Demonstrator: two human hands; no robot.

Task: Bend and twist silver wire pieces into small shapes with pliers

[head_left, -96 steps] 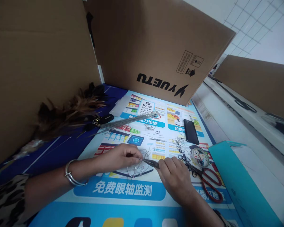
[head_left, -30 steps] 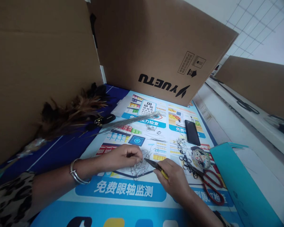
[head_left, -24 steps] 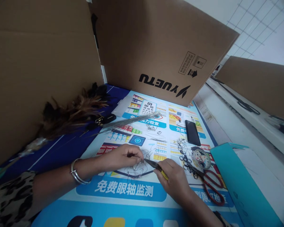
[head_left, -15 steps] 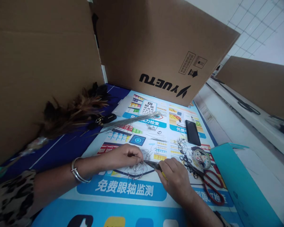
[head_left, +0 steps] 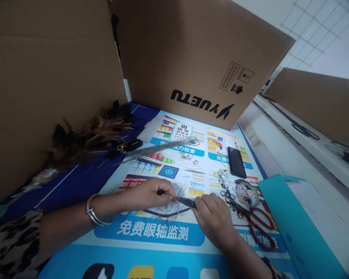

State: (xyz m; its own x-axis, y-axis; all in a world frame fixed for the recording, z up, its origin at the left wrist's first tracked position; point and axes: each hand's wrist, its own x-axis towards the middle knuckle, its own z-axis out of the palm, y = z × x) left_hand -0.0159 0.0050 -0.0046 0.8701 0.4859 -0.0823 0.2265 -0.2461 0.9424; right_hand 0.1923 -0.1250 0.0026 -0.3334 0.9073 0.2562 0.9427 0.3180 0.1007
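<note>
My left hand [head_left: 147,193] is closed in a pinch on a thin bent piece of wire [head_left: 169,198] over a printed blue poster [head_left: 151,232]. A silver bangle circles its wrist. My right hand [head_left: 214,219] grips small dark pliers [head_left: 185,200], whose tip meets the wire at my left fingertips. A tangle of bent wire pieces [head_left: 167,211] lies on the poster just below the two hands.
A bundle of straight wires [head_left: 159,148] lies farther back, beside a feather duster [head_left: 87,137]. Red-handled scissors [head_left: 257,223], small dark rings [head_left: 225,186] and a black phone [head_left: 236,161] sit to the right. Cardboard boxes [head_left: 197,58] stand behind and left; a teal folder [head_left: 293,224] lies right.
My right hand turned over the pliers, hiding their yellow handle, and brought the tip back onto the wire held by my left hand. The left hand has barely moved.
</note>
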